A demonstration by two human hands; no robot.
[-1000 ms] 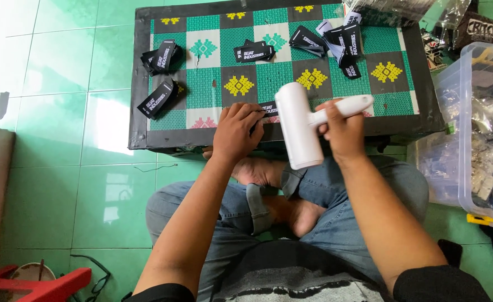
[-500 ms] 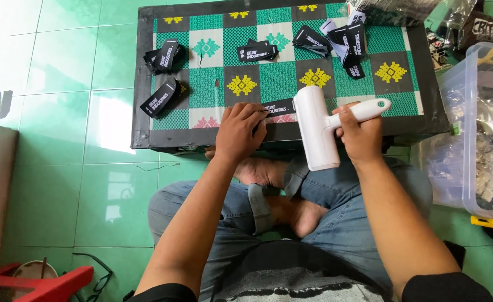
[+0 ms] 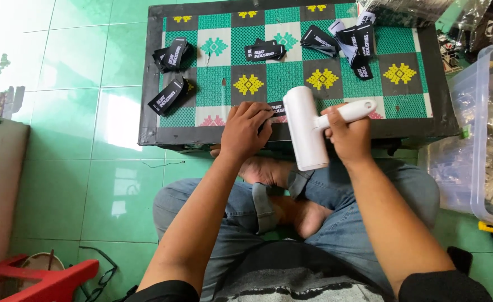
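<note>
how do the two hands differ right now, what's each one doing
The left hand lies flat, fingers spread, pressing a black label onto the patterned mat. The right hand is curled in a fist around the handle of a white lint roller, held just above the table's near edge. The left touches the mat; the right grips only the roller. Both are bare and sit side by side at that near edge.

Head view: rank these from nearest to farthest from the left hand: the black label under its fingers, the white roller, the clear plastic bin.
1. The black label, touched by the left hand at the table's near edge.
2. The white roller, just right of it, held by the right hand.
3. The clear plastic bin, far right on the floor.
</note>
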